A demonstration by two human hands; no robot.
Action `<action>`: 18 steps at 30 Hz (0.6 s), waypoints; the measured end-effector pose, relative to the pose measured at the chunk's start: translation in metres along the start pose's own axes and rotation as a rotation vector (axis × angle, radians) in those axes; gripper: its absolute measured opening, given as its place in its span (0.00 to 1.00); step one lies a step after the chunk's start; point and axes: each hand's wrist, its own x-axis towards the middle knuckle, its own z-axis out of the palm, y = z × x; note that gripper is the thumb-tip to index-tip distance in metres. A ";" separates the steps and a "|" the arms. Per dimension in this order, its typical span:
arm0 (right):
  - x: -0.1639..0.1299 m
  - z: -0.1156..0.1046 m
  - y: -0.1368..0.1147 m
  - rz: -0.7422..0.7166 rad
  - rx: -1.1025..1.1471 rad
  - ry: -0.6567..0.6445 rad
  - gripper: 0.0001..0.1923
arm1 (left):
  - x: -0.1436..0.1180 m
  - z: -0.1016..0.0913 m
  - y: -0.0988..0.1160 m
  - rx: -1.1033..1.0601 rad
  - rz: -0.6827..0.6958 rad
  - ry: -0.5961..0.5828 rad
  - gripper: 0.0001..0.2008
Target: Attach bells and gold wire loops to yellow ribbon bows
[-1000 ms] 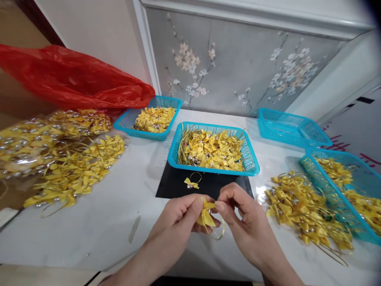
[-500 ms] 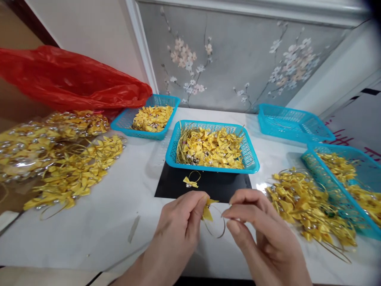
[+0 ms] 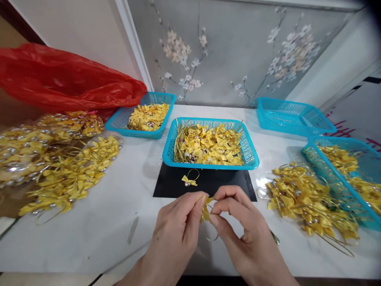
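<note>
Both hands meet low in the middle of the view, over the front of a white table. My left hand [image 3: 175, 234] pinches a small yellow ribbon bow [image 3: 206, 210] between thumb and fingers. My right hand [image 3: 241, 234] pinches the same bow from the right, fingertips touching it; a thin gold loop hangs below it. A finished yellow bow with a bead and loop [image 3: 189, 180] lies on a black mat [image 3: 226, 183] just beyond my hands. Behind the mat stands a blue basket [image 3: 253, 159] filled with yellow bows.
Loose heaps of yellow bows lie left [image 3: 71, 174] and right [image 3: 306, 202]. More blue baskets stand at back left [image 3: 119, 123], back right [image 3: 294, 119] and far right [image 3: 315, 163]. A red plastic bag [image 3: 65, 79] sits at the left; clear bags of bows [image 3: 20, 147] lie beside it.
My right hand drew away to the right, stretching the gold loop, then came back and pinched the bow again. The view tilted down slightly.
</note>
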 end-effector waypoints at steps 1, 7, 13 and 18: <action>0.000 -0.001 0.000 0.019 0.027 -0.003 0.08 | 0.000 0.000 0.000 -0.002 -0.007 -0.007 0.09; -0.001 -0.003 0.002 -0.024 0.043 0.086 0.08 | 0.001 -0.005 0.002 -0.031 -0.064 -0.079 0.11; -0.003 0.001 0.006 -0.143 -0.066 0.125 0.10 | 0.002 -0.007 0.002 -0.168 -0.190 -0.209 0.14; -0.004 0.002 0.006 -0.220 -0.097 0.156 0.11 | 0.001 -0.008 0.001 -0.301 -0.292 -0.293 0.15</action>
